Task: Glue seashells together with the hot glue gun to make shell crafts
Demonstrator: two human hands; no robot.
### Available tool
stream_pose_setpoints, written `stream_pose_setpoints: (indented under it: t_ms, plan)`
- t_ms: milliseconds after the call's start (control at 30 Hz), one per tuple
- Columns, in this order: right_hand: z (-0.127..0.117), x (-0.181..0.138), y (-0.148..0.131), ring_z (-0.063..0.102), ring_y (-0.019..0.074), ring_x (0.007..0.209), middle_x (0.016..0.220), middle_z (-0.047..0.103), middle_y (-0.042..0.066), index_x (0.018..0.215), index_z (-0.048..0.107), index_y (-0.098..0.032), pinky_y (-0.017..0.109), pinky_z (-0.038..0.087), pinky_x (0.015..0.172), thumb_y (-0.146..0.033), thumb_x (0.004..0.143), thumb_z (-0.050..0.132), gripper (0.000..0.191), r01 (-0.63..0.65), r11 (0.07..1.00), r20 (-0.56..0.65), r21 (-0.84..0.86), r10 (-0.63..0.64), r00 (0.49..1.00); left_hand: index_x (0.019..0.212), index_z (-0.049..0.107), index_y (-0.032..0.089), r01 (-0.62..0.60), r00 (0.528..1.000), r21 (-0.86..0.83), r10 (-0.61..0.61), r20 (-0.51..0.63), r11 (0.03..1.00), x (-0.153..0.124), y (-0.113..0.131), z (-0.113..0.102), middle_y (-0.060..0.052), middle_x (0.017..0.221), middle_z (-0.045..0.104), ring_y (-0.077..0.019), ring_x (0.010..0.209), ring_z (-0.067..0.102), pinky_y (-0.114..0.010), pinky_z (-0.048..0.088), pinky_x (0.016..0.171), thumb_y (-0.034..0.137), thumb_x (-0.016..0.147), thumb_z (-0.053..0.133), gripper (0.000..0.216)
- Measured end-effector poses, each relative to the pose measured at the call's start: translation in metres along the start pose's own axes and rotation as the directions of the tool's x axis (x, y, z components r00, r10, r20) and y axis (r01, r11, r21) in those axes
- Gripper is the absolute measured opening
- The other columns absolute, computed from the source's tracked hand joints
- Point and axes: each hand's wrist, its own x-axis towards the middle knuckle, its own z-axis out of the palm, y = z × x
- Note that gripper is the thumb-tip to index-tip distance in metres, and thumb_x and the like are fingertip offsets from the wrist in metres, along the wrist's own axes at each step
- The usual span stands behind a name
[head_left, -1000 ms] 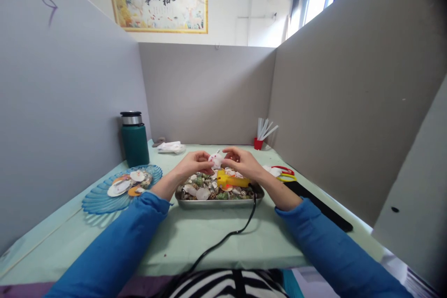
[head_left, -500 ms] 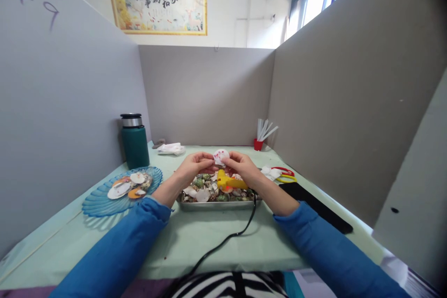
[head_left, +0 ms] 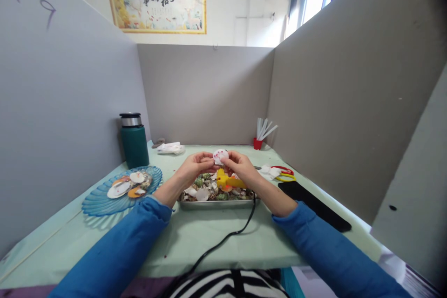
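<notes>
Between my two hands is a white scallop shell (head_left: 220, 155) with pink-red spots, held up above a metal tray (head_left: 216, 205) full of seashells (head_left: 202, 193). My left hand (head_left: 198, 166) pinches the shell's left edge with thumb and fingers. On the other side, my right hand (head_left: 240, 165) has its thumb across the shell's lower right part. Beneath my right hand a yellow hot glue gun (head_left: 226, 180) rests on the shells, its black cord (head_left: 230, 235) running toward me over the table. The fingertips behind the shell are partly hidden.
To the left, a blue scalloped plate (head_left: 101, 200) carries several shells; a green bottle (head_left: 134, 144) stands behind it. White glue sticks fill a red cup (head_left: 258, 144) at the back right. Scissors with red and yellow handles (head_left: 287, 174), white tissue (head_left: 268, 172) and a black mat (head_left: 314, 206) lie right.
The spotted shell has turned very slightly in my hands, which keep their hold in nearly the same place. The whole view has shifted a little.
</notes>
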Motion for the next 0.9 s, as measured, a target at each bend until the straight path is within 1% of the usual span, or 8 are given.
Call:
stream_pose_setpoints:
  t_ms: [167,267,400,500,600,733,833,900]
  plan:
    - [0.001,-0.001,-0.001,0.048,0.0069,0.044,0.053,0.054,-0.005,0.078,0.055,-0.017,0.019,0.04,0.044,-0.045,0.075,0.061,0.029,-0.015,1.0,0.032,-0.004,0.015,0.999,0.098,0.058,0.011,-0.012,0.999,0.084,0.015,-0.042,0.996,0.002,-0.003,0.0,-0.009,0.083,0.07,-0.0174,0.076,0.068,-0.03,0.053,0.076,0.029,0.067,0.075,0.04]
    - [-0.001,-0.002,-0.001,0.049,0.0063,0.045,0.056,0.055,-0.005,0.078,0.056,-0.016,0.019,0.041,0.045,-0.043,0.071,0.066,0.03,-0.074,0.992,0.034,0.102,0.071,0.997,0.098,0.057,0.011,-0.028,0.999,0.191,0.032,-0.017,0.981,0.002,-0.002,0.002,-0.01,0.084,0.069,-0.018,0.076,0.067,-0.031,0.053,0.072,0.031,0.067,0.075,0.041]
    - [-0.004,-0.001,-0.001,0.051,0.0054,0.048,0.06,0.057,-0.004,0.077,0.057,-0.015,0.017,0.041,0.045,-0.041,0.067,0.072,0.032,-0.162,0.956,0.064,0.243,0.151,0.986,0.108,0.053,0.014,-0.098,0.995,0.302,0.097,0.018,0.948,-0.001,0.002,0.004,-0.011,0.1,0.066,-0.0166,0.076,0.066,-0.03,0.053,0.068,0.03,0.065,0.074,0.05]
    - [-0.006,-0.001,-0.001,0.049,0.0045,0.047,0.06,0.056,-0.004,0.077,0.058,-0.014,0.017,0.042,0.045,-0.038,0.065,0.075,0.032,-0.22,0.924,0.122,0.313,0.191,0.974,0.117,0.052,0.017,-0.181,0.983,0.482,0.178,0.052,0.857,-0.001,0.003,0.003,-0.011,0.106,0.065,-0.0159,0.077,0.065,-0.026,0.051,0.067,0.027,0.066,0.073,0.057]
    - [-0.007,-0.001,-0.001,0.048,0.004,0.047,0.062,0.056,-0.004,0.079,0.058,-0.014,0.017,0.043,0.046,-0.036,0.067,0.075,0.03,-0.271,0.891,0.202,0.364,0.209,0.957,0.119,0.056,0.016,-0.264,0.963,0.585,0.247,0.111,0.767,-0.001,0.002,0.002,-0.01,0.107,0.065,-0.0158,0.077,0.065,-0.025,0.05,0.068,0.029,0.073,0.066,0.049]
    - [-0.008,-0.002,-0.002,0.047,0.0039,0.047,0.064,0.056,-0.004,0.079,0.057,-0.015,0.017,0.043,0.045,-0.034,0.069,0.074,0.027,-0.329,0.848,0.281,0.415,0.224,0.933,0.111,0.064,0.019,-0.411,0.897,0.661,0.41,0.167,0.629,-0.003,0.005,0.003,-0.011,0.126,0.056,-0.0175,0.088,0.064,-0.028,0.05,0.077,0.03,0.078,0.061,0.036]
    - [-0.008,-0.003,-0.005,0.045,0.0028,0.046,0.064,0.054,-0.004,0.091,0.059,-0.016,0.015,0.042,0.046,-0.031,0.072,0.072,0.028,-0.363,0.82,0.328,0.443,0.228,0.917,0.104,0.069,0.022,-0.481,0.854,0.713,0.457,0.249,0.51,-0.005,0.007,0.006,-0.007,0.119,0.062,-0.0191,0.106,0.059,-0.029,0.045,0.092,0.03,0.082,0.057,0.026]
    - [-0.008,-0.004,-0.005,0.045,0.0024,0.046,0.066,0.055,-0.004,0.099,0.058,-0.018,0.014,0.041,0.046,-0.029,0.074,0.07,0.03,-0.379,0.804,0.337,0.459,0.237,0.911,0.101,0.069,0.022,-0.489,0.847,0.729,0.461,0.265,0.48,-0.006,0.007,0.007,-0.006,0.111,0.066,-0.0185,0.105,0.059,-0.028,0.043,0.093,0.03,0.083,0.055,0.025]
